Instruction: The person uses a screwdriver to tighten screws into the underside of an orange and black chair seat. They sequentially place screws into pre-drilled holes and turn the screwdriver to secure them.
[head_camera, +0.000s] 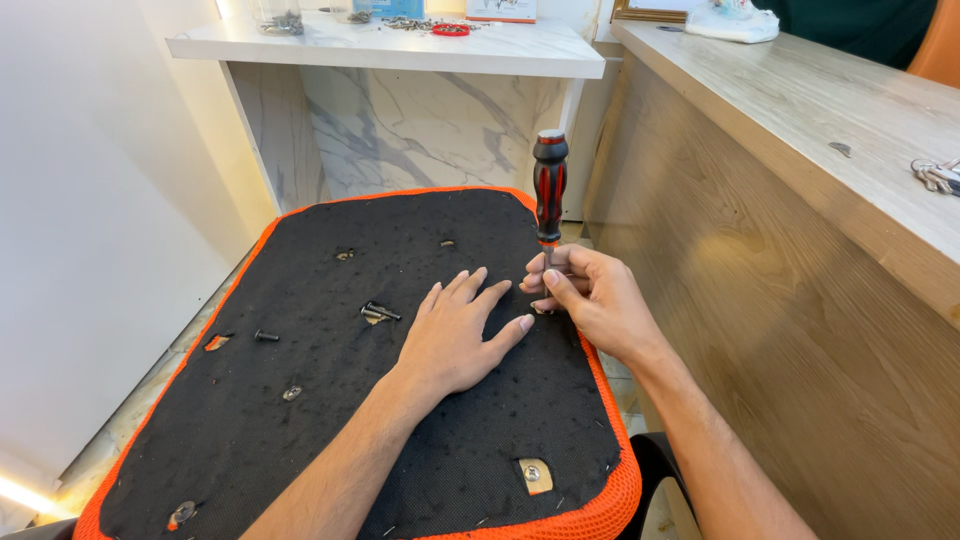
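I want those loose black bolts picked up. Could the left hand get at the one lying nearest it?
Probably yes: the left hand lies flat and empty on the black seat underside, and the loose bolt lies just beside it with nothing between.

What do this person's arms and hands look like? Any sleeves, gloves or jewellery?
Both forearms are bare, with no sleeve in view. The left hand and right hand wear no gloves, and no rings, watch or bracelet show. The fingernails are short and unpainted.
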